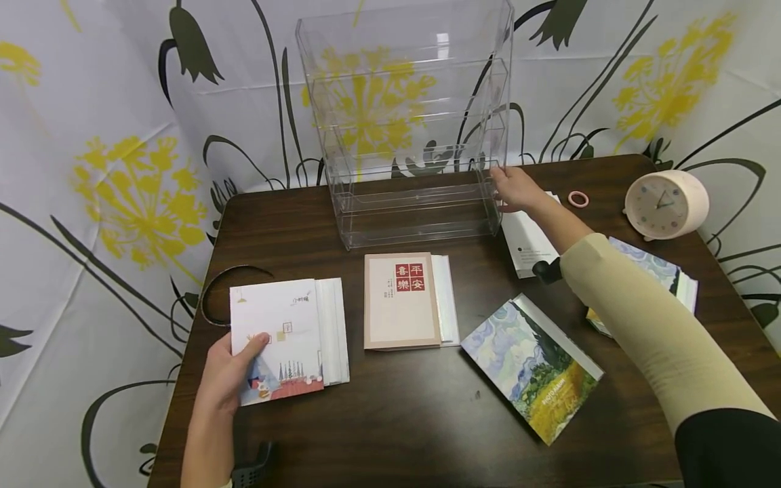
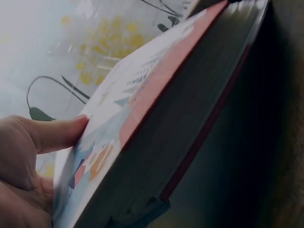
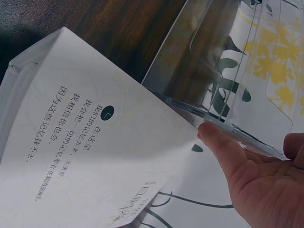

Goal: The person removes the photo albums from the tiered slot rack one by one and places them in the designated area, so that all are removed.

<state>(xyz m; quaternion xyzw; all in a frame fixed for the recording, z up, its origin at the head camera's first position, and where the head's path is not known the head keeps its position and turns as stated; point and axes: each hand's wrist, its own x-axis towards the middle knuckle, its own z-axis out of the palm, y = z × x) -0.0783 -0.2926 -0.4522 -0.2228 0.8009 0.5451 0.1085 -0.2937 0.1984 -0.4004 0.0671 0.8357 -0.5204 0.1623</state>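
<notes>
My left hand (image 1: 221,376) grips the lower left edge of a white illustrated photo album (image 1: 277,312), thumb on the cover. In the left wrist view that album (image 2: 142,85) is tilted, its thick page block showing. At the back, my right hand (image 1: 518,188) holds the right side of a clear plastic tiered rack (image 1: 415,237). The right wrist view shows the fingers at the edge of the clear panel (image 3: 228,130). Close to that hand, a white book (image 3: 95,133) with printed Chinese text lies by the rack's side.
A beige album (image 1: 399,305) with red squares lies mid-table. To its right is a painted-landscape photo album (image 1: 531,369); a similar one (image 1: 647,264) is partly under the right forearm. A pink ring (image 1: 577,198), a round clock (image 1: 666,205) and a dark curved band (image 1: 210,291) also lie about.
</notes>
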